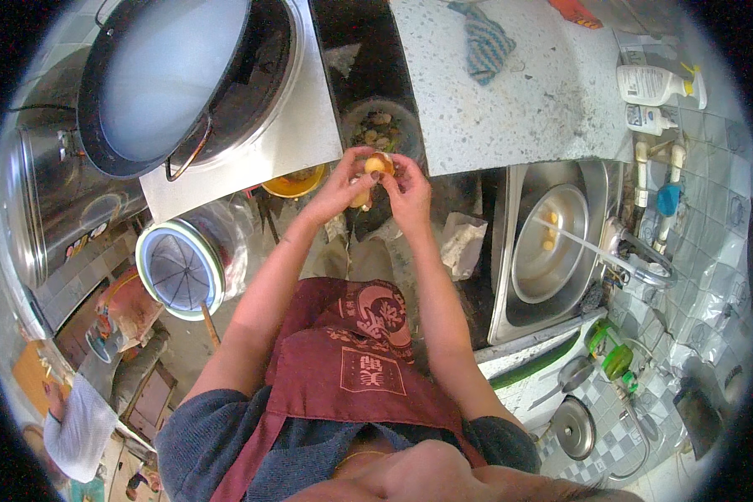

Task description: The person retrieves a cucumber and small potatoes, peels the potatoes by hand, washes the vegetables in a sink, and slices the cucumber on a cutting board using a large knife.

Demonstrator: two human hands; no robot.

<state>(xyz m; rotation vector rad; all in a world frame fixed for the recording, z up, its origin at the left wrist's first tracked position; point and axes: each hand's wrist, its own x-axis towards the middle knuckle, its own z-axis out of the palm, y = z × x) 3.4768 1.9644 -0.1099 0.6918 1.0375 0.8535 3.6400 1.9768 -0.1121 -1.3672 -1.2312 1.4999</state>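
Observation:
Both my hands meet in front of me, above a round bin [418, 130] with scraps in it. My left hand [345, 188] holds a small yellowish piece of food, seemingly partly peeled, with a brownish part on top [379, 164]. Another pale yellow piece [359, 199] hangs beneath the fingers of that hand. My right hand [409, 191] pinches the upper piece from the other side. To the right, tap water runs into a metal bowl [527, 276] standing in the sink [502, 314], with yellow pieces [549, 232] inside.
A large wok [91, 125] with cloudy liquid stands upper left. A yellow bowl [295, 186] and a lidded round container [179, 270] are below it. A striped cloth [488, 47] lies on the speckled counter [539, 113]; spray bottle [649, 86] at right. Another person's hand [55, 401] shows lower left.

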